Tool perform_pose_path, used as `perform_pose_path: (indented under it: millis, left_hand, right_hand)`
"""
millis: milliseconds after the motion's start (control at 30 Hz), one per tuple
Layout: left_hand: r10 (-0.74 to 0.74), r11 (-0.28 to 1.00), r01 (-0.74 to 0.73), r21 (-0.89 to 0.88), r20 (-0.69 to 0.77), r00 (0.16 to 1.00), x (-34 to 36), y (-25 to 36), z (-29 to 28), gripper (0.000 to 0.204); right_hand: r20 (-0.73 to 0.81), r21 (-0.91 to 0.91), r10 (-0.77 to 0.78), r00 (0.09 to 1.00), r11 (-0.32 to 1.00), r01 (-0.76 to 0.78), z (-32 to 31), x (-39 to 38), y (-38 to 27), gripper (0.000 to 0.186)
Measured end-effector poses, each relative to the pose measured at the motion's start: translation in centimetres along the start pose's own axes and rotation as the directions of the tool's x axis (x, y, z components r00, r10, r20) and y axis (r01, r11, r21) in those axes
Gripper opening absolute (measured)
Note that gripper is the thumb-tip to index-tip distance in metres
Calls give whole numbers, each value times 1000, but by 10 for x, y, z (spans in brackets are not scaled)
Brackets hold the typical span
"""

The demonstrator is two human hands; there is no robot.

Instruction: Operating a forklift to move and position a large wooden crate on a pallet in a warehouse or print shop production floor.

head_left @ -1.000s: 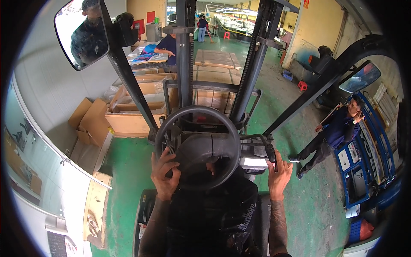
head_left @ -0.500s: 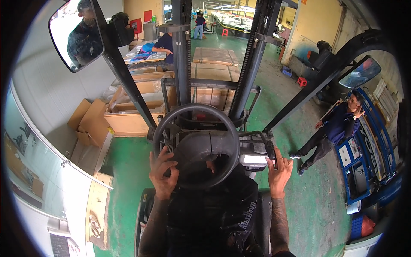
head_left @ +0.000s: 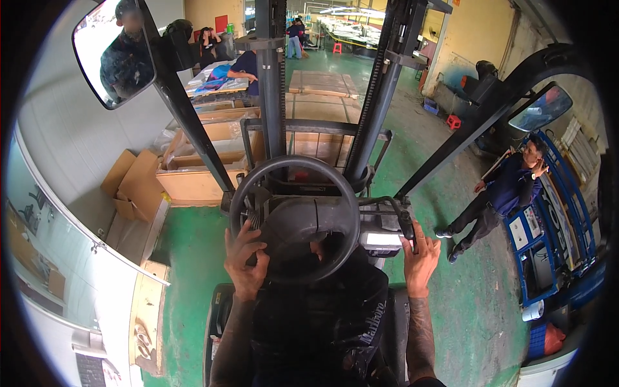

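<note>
Person in black clothes just popped up far left, so there's company that side. Left hand is still curled on the round black steering wheel, near left; right hand is at the stubby black lever, right, can't tell if clamped.

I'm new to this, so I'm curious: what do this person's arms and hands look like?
The left hand and right hand wear no gloves, and no watch shows at either wrist. Tattoo-like markings pattern the uncovered right forearm and, seemingly, the left forearm. The black top bears pale lettering.
</note>
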State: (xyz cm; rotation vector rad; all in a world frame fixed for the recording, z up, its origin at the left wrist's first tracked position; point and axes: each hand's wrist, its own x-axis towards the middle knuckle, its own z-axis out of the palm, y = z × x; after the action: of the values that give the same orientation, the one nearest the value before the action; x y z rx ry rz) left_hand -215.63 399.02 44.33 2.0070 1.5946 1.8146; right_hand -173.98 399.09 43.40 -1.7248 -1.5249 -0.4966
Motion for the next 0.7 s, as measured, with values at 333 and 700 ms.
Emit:
perform_pose_path:
  millis: [333,700]
  left_hand:
    - [-1,1000,1,16,0,1000,-2,-3,0,17]
    - [15,1000,-15,17,3,1000,2,-4,0,16]
  right_hand:
    - [12,-18,7,1000,1000,-7,-3,1,-3,70]
    - [53,42,1,999,999,-3,-2,18,-6,66]
